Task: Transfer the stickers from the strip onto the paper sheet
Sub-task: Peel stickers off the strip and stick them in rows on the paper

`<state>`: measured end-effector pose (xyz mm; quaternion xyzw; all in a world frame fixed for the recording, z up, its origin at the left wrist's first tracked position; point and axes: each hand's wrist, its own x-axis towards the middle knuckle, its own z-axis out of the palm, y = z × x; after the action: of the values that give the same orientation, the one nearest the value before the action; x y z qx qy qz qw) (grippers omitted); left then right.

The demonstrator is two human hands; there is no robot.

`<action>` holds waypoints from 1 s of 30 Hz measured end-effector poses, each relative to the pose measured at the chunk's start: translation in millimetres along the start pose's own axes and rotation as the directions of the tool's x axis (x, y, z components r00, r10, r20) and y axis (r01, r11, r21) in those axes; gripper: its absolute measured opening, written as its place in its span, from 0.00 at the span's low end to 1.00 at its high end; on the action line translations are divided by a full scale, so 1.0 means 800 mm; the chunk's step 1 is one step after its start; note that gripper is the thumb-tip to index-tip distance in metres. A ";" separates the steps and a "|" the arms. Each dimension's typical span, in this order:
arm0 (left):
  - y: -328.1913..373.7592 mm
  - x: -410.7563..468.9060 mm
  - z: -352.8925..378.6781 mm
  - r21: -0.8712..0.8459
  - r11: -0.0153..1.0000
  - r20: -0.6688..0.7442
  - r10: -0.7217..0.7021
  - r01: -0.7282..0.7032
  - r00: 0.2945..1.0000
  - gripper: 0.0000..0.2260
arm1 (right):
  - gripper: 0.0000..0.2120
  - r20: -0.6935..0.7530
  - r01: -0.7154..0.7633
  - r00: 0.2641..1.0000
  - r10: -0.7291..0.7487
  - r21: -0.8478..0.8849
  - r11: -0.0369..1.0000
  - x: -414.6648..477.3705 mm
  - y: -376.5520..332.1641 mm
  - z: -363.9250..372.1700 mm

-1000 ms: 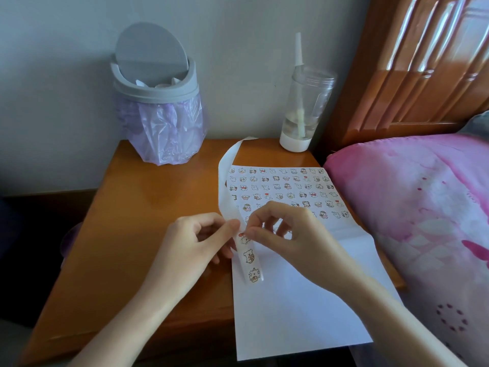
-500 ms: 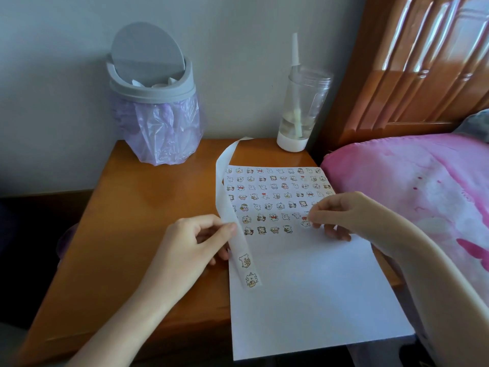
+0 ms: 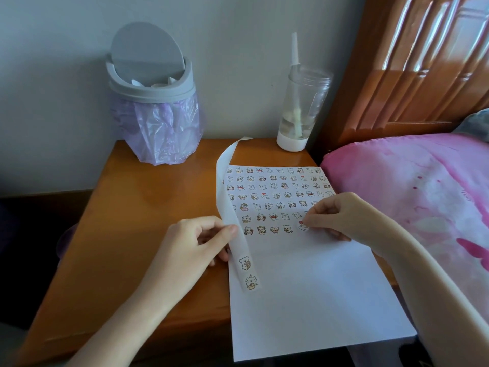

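Stickers (image 3: pixel 244 262) on the strip (image 3: pixel 225 197) number two, both at its near end, which lies over the left edge of the paper sheet (image 3: pixel 304 300). The strip's long axis runs from the far side of the table (image 3: pixel 148 207) toward the person, slanting slightly right. The left hand (image 3: pixel 190 247) pinches it just above those two, so it is the nearer hand. The right hand (image 3: pixel 341 215), well to their right, has thumb and forefinger closed on a single sticker (image 3: pixel 303 228) ending the lowest row; I'd say it must travel left and nearer to reach them
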<state>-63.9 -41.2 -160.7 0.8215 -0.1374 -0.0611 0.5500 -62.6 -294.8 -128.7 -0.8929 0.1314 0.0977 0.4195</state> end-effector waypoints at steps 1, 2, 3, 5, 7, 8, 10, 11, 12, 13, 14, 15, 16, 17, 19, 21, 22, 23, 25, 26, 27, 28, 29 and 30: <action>0.000 0.000 0.000 0.000 1.000 0.000 0.000 0.000 1.000 0.06 | 0.03 0.003 -0.001 1.000 0.001 -0.005 1.000 0.000 0.000 0.000; 0.000 0.000 0.000 0.002 1.000 -0.001 -0.001 0.001 1.000 0.06 | 0.03 0.006 0.000 1.000 0.000 -0.011 1.000 0.000 0.000 0.001; 0.000 0.001 0.000 0.003 1.000 0.000 -0.002 0.002 1.000 0.06 | 0.03 0.007 0.003 1.000 -0.003 -0.015 1.000 0.000 0.000 0.001; 0.000 0.001 0.000 0.004 1.000 0.000 -0.004 0.004 1.000 0.06 | 0.03 -0.002 0.012 1.000 -0.012 -0.014 1.000 0.000 0.001 0.002; -0.001 0.001 0.001 0.006 1.000 0.001 -0.004 0.004 1.000 0.06 | 0.03 -0.018 0.017 1.000 -0.017 -0.005 1.000 0.001 0.002 0.003; 0.000 0.001 0.001 0.009 1.000 0.002 -0.004 0.004 1.000 0.06 | 0.03 -0.023 0.017 1.000 -0.017 -0.004 1.000 0.001 0.002 0.004; -0.001 0.001 0.001 0.014 1.000 0.003 -0.004 0.004 1.000 0.06 | 0.03 -0.026 0.019 0.999 -0.019 -0.007 1.000 0.001 0.003 0.005; -0.001 0.001 0.001 0.018 1.000 0.003 -0.003 0.003 1.000 0.06 | 0.03 -0.029 0.020 0.999 -0.020 -0.004 1.000 0.001 0.003 0.005; -0.001 0.001 0.001 0.020 1.000 0.002 -0.003 0.003 1.000 0.06 | 0.03 -0.031 0.022 0.999 -0.022 0.001 1.000 0.000 0.002 0.005; -0.001 0.001 0.001 0.023 1.000 0.002 -0.003 0.002 1.000 0.05 | 0.03 -0.035 0.025 0.999 -0.025 0.002 1.000 0.000 0.002 0.005; -0.001 0.001 0.000 0.025 1.000 0.003 -0.002 0.002 1.000 0.05 | 0.03 -0.037 0.029 0.999 -0.030 -0.002 1.000 0.000 0.002 0.006; -0.001 0.001 0.000 0.028 1.000 0.003 0.000 0.000 1.000 0.05 | 0.03 -0.039 0.035 0.999 -0.035 -0.006 0.999 0.000 0.002 0.006; -0.001 0.001 0.000 0.029 1.000 0.003 0.001 -0.001 1.000 0.05 | 0.04 -0.042 0.040 0.998 -0.040 -0.009 0.999 0.000 0.002 0.007; -0.001 0.001 0.000 0.028 1.000 0.003 0.002 -0.002 1.000 0.05 | 0.04 -0.046 0.045 0.998 -0.045 -0.010 0.999 0.000 0.002 0.008; -0.001 0.001 0.001 0.026 1.000 0.002 0.001 -0.001 1.000 0.05 | 0.04 -0.057 0.051 0.997 -0.051 -0.009 0.999 -0.001 0.003 0.009; -0.001 0.002 0.001 0.027 1.000 0.001 0.002 -0.002 1.000 0.05 | 0.04 -0.062 0.055 0.997 -0.055 -0.002 0.998 -0.001 0.004 0.010; -0.001 0.002 0.001 0.028 1.000 0.001 0.003 -0.003 1.000 0.05 | 0.05 -0.063 0.058 0.996 -0.057 0.004 0.998 -0.001 0.004 0.010; -0.001 0.002 0.001 0.029 1.000 0.001 0.005 -0.005 1.000 0.05 | 0.05 -0.063 0.060 0.996 -0.059 0.007 0.998 -0.002 0.004 0.010; -0.001 0.002 0.001 0.031 1.000 0.001 0.008 -0.008 1.000 0.05 | 0.05 -0.061 0.061 0.996 -0.060 0.004 0.998 -0.002 0.004 0.010; -0.001 0.002 0.001 0.031 0.999 0.001 0.009 -0.009 1.000 0.06 | 0.05 -0.062 0.060 0.996 -0.060 0.001 0.998 -0.002 0.005 0.010; -0.001 0.002 0.001 0.032 0.999 0.001 0.010 -0.010 1.000 0.06 | 0.05 -0.064 0.060 0.996 -0.060 -0.001 0.998 -0.002 0.005 0.011; -0.001 0.002 0.001 0.033 0.999 0.002 0.011 -0.011 1.000 0.06 | 0.05 -0.067 0.060 0.996 -0.060 -0.003 0.998 -0.001 0.005 0.011; -0.001 0.001 0.001 0.033 0.999 0.003 0.012 -0.012 1.000 0.06 | 0.05 -0.071 0.060 0.996 -0.060 -0.007 0.998 -0.001 0.005 0.012; -0.001 0.001 0.001 0.032 0.999 0.003 0.012 -0.012 1.000 0.06 | 0.05 -0.076 0.060 0.995 -0.060 -0.011 0.998 0.000 0.005 0.012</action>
<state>-62.7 -41.6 -161.8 0.8294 -0.1441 -0.0568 0.5368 -64.9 -289.8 -137.7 -0.9013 0.1200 0.0516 0.4130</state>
